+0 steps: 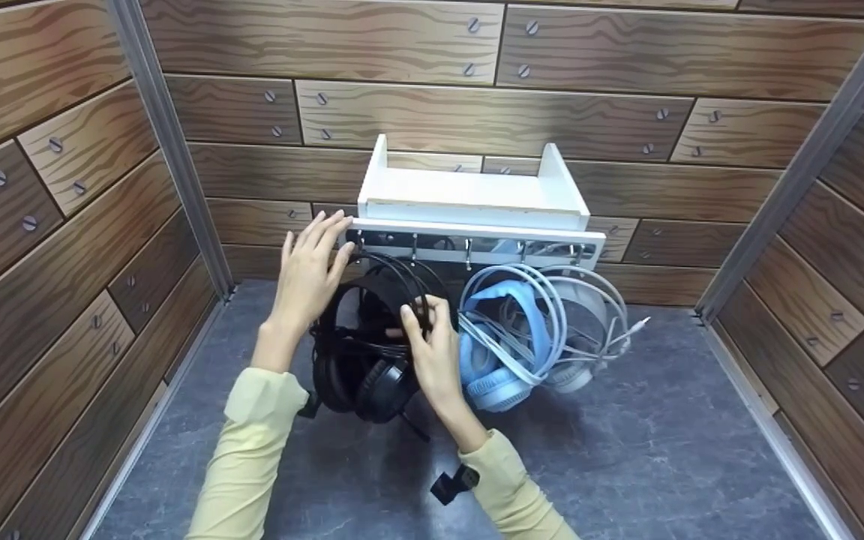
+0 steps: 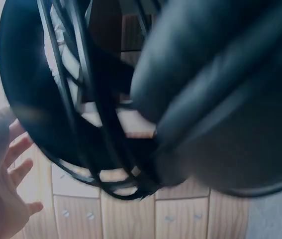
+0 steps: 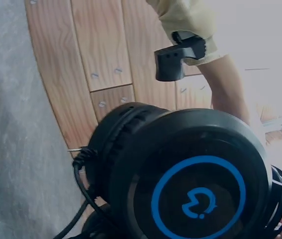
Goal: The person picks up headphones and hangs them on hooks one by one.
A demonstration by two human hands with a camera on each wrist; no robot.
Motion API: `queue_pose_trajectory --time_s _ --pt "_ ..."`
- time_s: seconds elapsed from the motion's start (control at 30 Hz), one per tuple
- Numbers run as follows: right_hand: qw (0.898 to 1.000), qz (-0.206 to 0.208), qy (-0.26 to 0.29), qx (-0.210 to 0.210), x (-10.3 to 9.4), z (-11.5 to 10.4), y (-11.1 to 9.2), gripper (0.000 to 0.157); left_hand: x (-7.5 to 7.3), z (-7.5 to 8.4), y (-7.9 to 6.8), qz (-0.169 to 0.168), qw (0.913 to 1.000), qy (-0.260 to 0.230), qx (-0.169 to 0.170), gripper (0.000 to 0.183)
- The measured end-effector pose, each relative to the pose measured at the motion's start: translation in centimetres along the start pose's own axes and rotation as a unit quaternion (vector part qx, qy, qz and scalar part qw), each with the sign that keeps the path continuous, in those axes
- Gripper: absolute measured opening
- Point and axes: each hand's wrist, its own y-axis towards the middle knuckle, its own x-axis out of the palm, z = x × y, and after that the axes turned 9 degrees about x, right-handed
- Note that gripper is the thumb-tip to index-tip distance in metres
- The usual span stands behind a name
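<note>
Black headphones [image 1: 383, 390] with a looped black cable hang at the left end of a white hook rack [image 1: 477, 229]. My right hand [image 1: 436, 349] grips their headband and cable from the right side; whether they rest on a hook is hidden. Extended fingers of my left hand [image 1: 312, 274] touch the rack's left end, and its thumb points toward the cable loops. A black ear cup [image 3: 200, 189] with a blue ring fills much of the right wrist view. The left wrist view shows the headband [image 2: 36, 104] close up, beside my left hand [image 2: 4, 174].
Blue headphones [image 1: 503, 386] and, farther right, white-grey headphones [image 1: 571, 375] hang from the rack with coiled cables. A bare hook [image 1: 468, 253] sits mid-rack. Above is a white shelf [image 1: 469, 187]. Wood-patterned walls enclose the dark grey tabletop [image 1: 649, 450].
</note>
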Motion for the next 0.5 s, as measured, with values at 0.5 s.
queue_pose_trajectory --time_s 0.5 --pt "0.995 0.045 -0.064 -0.063 1.1 4.2 -0.4 0.051 1.3 0.3 -0.3 0.044 0.9989 0.003 -0.017 0.039"
